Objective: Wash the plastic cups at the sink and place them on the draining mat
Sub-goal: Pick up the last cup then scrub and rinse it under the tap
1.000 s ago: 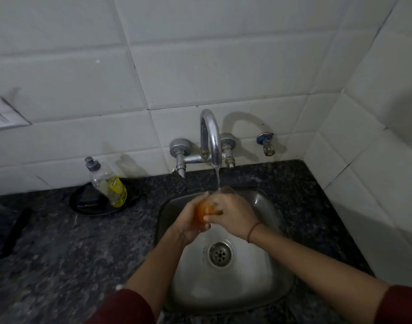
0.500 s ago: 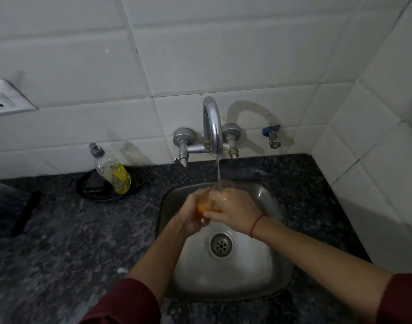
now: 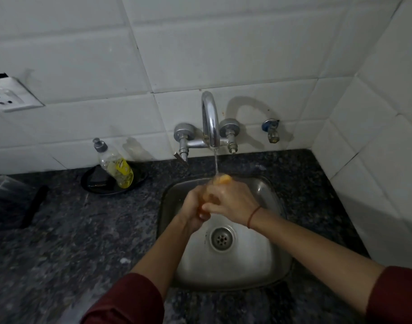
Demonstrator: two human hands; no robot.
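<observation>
Both hands — left hand (image 3: 192, 212), right hand (image 3: 230, 204) — clasped the orange cup (image 3: 221, 180) under the tap (image 3: 210, 120) — light, probably slippery, best gripped round its wall.

Glossy steel sink (image 3: 274, 258), speckled stone counter (image 3: 83, 230)

Orange cup (image 3: 222, 179) now pokes above hands (rim up).
</observation>
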